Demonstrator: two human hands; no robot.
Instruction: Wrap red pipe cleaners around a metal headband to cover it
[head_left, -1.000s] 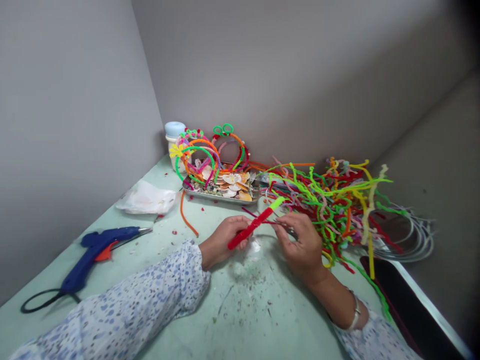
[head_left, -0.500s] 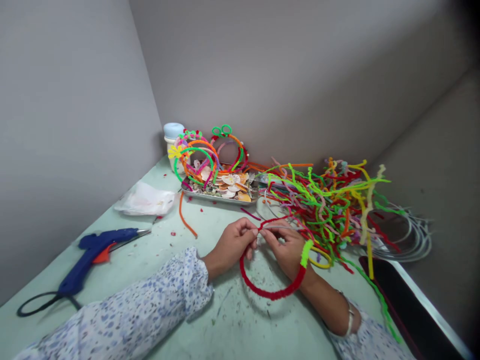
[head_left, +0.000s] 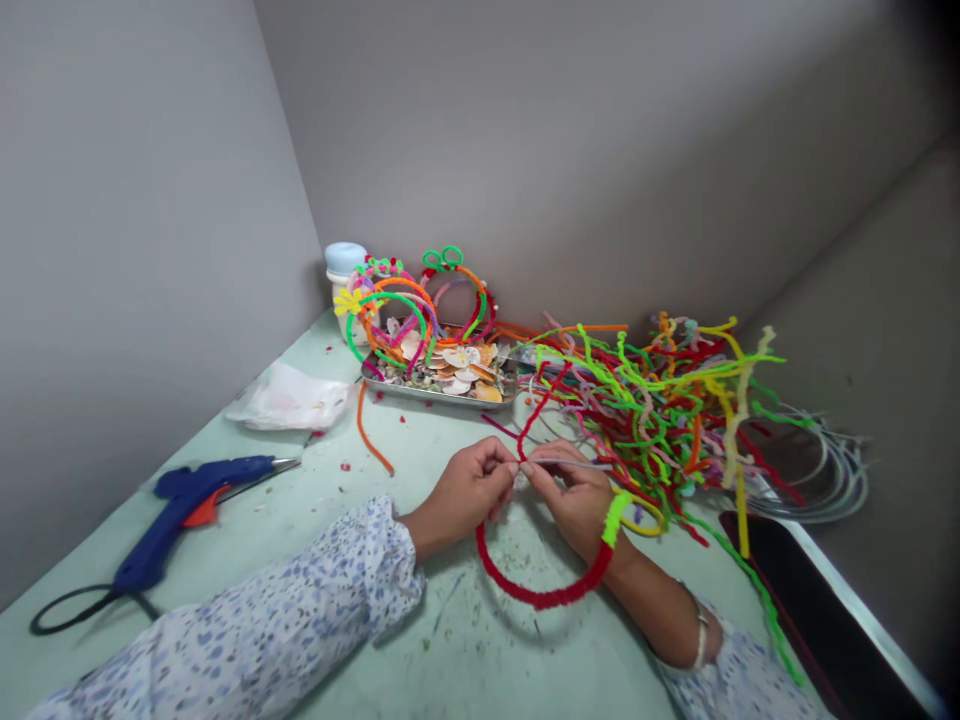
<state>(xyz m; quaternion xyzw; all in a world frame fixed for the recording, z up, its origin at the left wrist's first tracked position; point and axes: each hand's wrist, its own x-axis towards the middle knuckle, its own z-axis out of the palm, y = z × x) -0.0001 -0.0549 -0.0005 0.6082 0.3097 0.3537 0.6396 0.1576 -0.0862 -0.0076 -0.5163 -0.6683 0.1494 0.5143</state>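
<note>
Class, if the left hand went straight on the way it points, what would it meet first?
Probably the right hand, whose fingertips look almost against its own, though depth is unclear.

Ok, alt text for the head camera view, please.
Left hand and right hand pinch a curved, fuzzy red strip with a lime-green end above a pale green table. Behind are a metal tray of seashells, colourful fuzzy hoops, and a heap of pipe cleaners; a blue glue gun lies at left.

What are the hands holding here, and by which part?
A curved red fuzzy band with a lime-green section. The left hand and right hand pinch it where a thin grey wire meets it, away from the green.
</note>
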